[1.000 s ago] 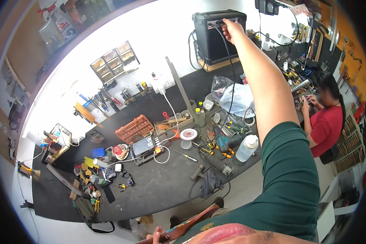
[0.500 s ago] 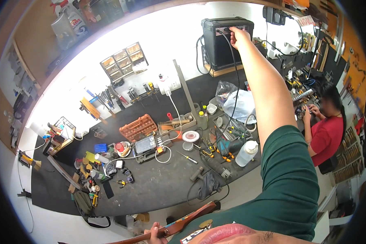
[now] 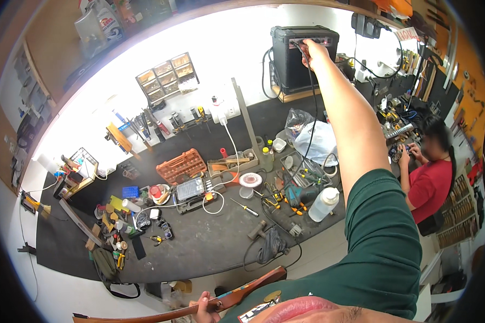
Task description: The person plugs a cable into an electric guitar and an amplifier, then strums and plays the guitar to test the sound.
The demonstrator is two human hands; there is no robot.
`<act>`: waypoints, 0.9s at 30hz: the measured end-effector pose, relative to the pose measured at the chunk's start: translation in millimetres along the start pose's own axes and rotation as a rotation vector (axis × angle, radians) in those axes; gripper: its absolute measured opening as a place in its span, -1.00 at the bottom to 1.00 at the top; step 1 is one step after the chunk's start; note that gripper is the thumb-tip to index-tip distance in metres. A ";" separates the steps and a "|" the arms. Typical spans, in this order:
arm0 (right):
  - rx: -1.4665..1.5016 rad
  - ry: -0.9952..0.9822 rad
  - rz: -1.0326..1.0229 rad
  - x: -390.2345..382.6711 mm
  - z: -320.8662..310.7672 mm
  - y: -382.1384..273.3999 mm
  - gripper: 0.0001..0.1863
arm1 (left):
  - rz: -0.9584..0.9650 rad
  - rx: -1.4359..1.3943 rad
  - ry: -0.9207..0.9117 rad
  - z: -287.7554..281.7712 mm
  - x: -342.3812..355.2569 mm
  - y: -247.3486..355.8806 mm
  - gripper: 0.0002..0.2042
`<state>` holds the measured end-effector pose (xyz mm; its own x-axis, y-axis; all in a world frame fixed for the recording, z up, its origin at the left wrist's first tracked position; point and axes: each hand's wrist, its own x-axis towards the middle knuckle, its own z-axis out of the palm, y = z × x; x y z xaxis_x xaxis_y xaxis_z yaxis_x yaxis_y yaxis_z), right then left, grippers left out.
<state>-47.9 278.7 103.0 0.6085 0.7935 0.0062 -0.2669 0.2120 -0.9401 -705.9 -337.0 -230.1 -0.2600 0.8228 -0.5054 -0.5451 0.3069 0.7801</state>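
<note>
My right hand [image 3: 313, 53] is raised to the control panel of a black amplifier [image 3: 293, 70], fingers closed against it; what they pinch is hidden. A small red light shows on the panel. A black cable [image 3: 312, 110] hangs from the panel down to the bench. Low in the view, my left hand [image 3: 203, 306] grips a brown wooden board or instrument part [image 3: 253, 286], which lies across the front of my body.
A dark workbench [image 3: 199, 250] holds tools, an orange case [image 3: 180, 164], plastic bags [image 3: 317, 139] and a squeeze bottle [image 3: 323, 204]. A shelf runs overhead. A co-worker in a red shirt [image 3: 431, 185] works at the right with hands raised over cluttered tools.
The scene has shifted down and rightward in the view. My right hand stays at the amplifier's panel, its fingers slightly moved, and my left hand keeps its grip.
</note>
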 end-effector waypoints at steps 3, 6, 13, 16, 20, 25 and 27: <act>-0.064 0.003 -0.022 6.0 -1.1 -2.8 -0.66 | 0.009 0.028 0.037 9.5 -3.4 5.4 -0.65; -0.074 -0.017 -0.039 2.3 1.0 0.3 -0.63 | 0.036 0.062 0.043 9.0 -1.9 5.6 -0.60; -0.016 0.002 -0.072 -8.3 -0.8 -1.2 -0.66 | 0.051 0.063 0.061 13.2 -1.7 7.2 -0.64; -0.010 0.079 -0.098 -7.1 -4.5 -5.5 -0.73 | 0.054 0.062 0.061 15.4 -0.2 8.0 -0.66; 0.067 0.072 -0.070 -4.1 -9.2 -12.0 -0.77 | 0.057 0.063 0.061 17.0 0.6 7.4 -0.68; 0.154 0.080 -0.028 -13.0 -4.3 -9.8 -0.70 | 0.067 0.061 0.077 18.1 -1.2 8.6 -0.70; 0.147 0.061 0.006 -13.9 -2.6 -10.5 -0.68 | 0.069 0.063 0.079 19.1 -0.6 9.6 -0.71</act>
<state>-51.6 263.9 111.9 0.6494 0.7600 -0.0242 -0.3748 0.2923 -0.8798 -695.8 -325.4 -215.2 -0.3587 0.8034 -0.4753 -0.4736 0.2822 0.8343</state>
